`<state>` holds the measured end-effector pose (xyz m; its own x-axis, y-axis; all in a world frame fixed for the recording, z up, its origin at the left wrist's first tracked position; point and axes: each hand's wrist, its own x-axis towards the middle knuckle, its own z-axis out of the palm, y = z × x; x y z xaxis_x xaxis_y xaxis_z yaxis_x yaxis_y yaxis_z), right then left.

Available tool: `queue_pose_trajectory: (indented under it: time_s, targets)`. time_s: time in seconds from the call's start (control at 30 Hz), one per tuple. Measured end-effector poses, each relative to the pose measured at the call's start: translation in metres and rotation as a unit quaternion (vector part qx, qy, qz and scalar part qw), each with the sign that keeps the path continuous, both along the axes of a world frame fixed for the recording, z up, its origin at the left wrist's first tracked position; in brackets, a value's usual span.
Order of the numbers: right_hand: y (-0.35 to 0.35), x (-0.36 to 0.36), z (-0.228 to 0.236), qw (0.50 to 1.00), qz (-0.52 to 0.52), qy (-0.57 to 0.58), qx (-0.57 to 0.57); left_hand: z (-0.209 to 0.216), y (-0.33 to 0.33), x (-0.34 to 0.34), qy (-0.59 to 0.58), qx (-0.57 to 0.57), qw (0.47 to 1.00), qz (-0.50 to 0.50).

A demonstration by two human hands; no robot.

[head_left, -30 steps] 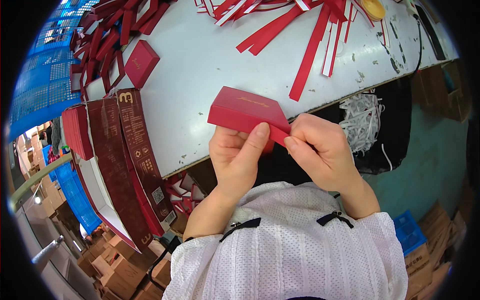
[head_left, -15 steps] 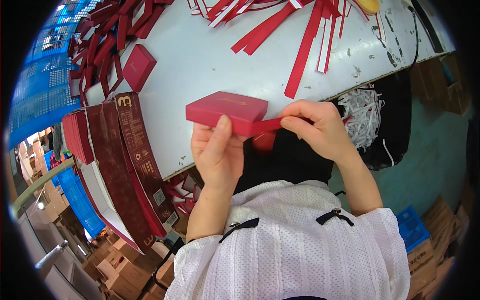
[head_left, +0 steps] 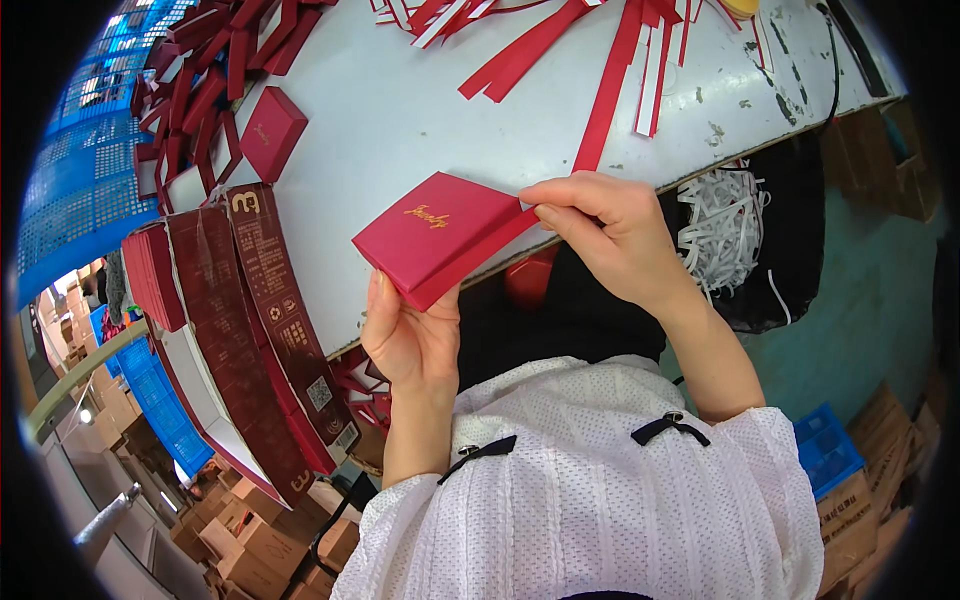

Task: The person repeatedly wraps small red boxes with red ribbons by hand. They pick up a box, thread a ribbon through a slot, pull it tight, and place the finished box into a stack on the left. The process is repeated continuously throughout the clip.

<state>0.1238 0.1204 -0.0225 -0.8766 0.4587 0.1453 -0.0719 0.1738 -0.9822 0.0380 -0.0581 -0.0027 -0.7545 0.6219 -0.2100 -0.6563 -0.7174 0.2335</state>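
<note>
A flat red box with gold lettering on its lid is held above the near edge of the white worktop. The left hand is closed on the box's lower corner, thumb on one side and fingers on the other. The right hand is pinched, thumb and forefinger, on the box's right edge, where a red strip running across the worktop ends. The box is tilted, lid toward the camera. A smaller red box is seen lying on the worktop, well apart to the upper left, beside a heap of red cardboard frames. A stack of flattened dark red cartons is noted at the left edge of the worktop. Shredded white paper is seen in a dark bin to the right.
</note>
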Motion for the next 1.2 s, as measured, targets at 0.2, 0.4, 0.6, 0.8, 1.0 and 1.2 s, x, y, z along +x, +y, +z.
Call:
queue_pose_trajectory:
  time_s: [0.2, 0.4, 0.6, 0.8, 1.0, 1.2]
  targets:
    - [-0.001, -0.008, -0.003, 1.000, 0.007, 0.004, -0.014, 0.000, -0.001, 0.000, -0.022, 0.018, 1.000, -0.006]
    - [-0.002, -0.006, 0.004, 0.999, 0.018, -0.020, -0.036, -0.005, -0.009, -0.002, -0.062, 0.021, 0.998, -0.015]
    - [-0.004, 0.006, 0.028, 0.998, -0.046, -0.024, -0.035, -0.001, -0.001, 0.003, -0.068, -0.036, 0.991, -0.107]
    - [-0.015, 0.005, 0.034, 0.997, -0.078, -0.013, -0.025, 0.046, -0.008, 0.039, 0.650, -0.387, 0.623, -0.198]
    - [-0.020, 0.005, 0.042, 0.997, -0.056, -0.014, -0.047, 0.036, 0.049, -0.008, 0.820, -0.551, 0.152, 0.036]
    - [-0.016, 0.013, 0.050, 0.985, -0.029, -0.045, -0.165, 0.025, 0.050, -0.010, 0.827, -0.532, 0.182, 0.017]
